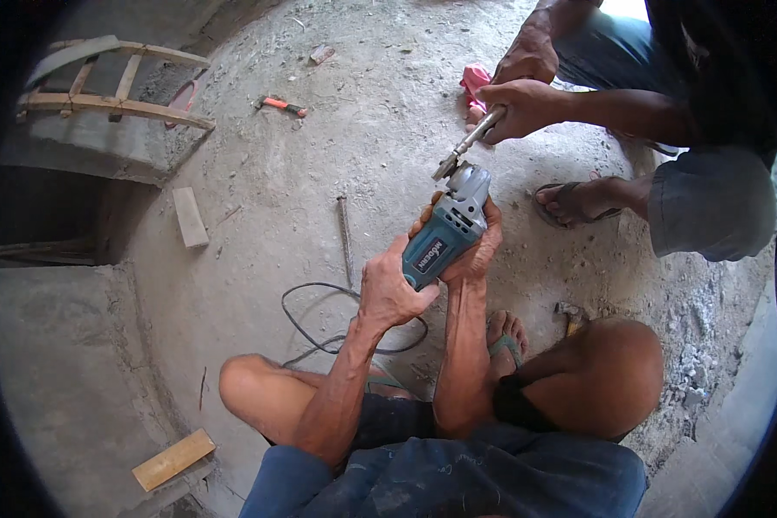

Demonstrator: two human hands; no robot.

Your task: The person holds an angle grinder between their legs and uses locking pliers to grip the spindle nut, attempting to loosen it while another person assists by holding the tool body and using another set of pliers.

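Observation:
With both hands I hold a teal and grey angle grinder (447,235) in front of me, its head pointing away. My left hand (390,287) is closed round the rear of its body. From the right side, my right hand (478,249) wraps the body just behind the head, with some fingers hidden beneath. Another person's hands (527,99) grip a long silvery metal tool (478,131), whose jaw-like end meets the grinder's head. I cannot make out its exact kind. A black cable (295,321) loops on the floor below my left forearm.
A metal bar (346,240) lies left of the grinder. Farther off is an orange-handled hammer (283,107); another hammer (573,318) lies by my right knee. Wood pieces (190,217) and a wooden ladder (125,105) are on the left. The other person's sandalled foot (578,203) is at right.

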